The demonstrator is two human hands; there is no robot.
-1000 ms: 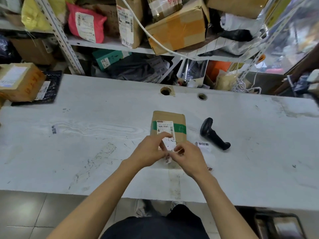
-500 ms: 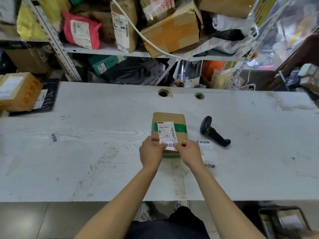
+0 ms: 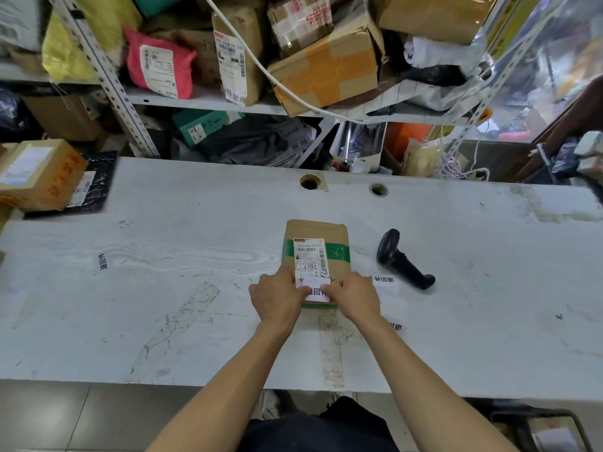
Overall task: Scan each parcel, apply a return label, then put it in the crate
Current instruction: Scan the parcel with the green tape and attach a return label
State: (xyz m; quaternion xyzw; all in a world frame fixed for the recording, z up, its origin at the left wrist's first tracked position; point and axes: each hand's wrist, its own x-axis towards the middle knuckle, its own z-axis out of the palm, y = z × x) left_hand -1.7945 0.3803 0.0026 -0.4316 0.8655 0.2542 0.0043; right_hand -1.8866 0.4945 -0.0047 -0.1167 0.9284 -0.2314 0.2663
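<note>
Head view, looking down on a worn white bench. A flat brown parcel, banded across with green tape, lies near the middle of the bench with its long side pointing away from the person. A white shipping label with barcodes and handwriting sits along the parcel's centre. At the parcel's near end, a small white return label with black printed characters overlaps the lower part of the shipping label.

The left hand and the right hand rest on the near end of the parcel, one at each side of the return label. The fingers of both hands are curled inward, with the tips on the label's side edges; whether they pinch it or merely press it flat cannot be told.

A black handheld scanner lies on its side on the bench to the right of the parcel, apart from it. Just beside the right hand, between parcel and scanner, lies a loose white label bearing the same characters; others lie on the bench at left and near the right forearm. A cardboard box stands at the far left edge of the bench. Behind the bench, metal shelving holds stacked parcels, among them a pink mailer.
</note>
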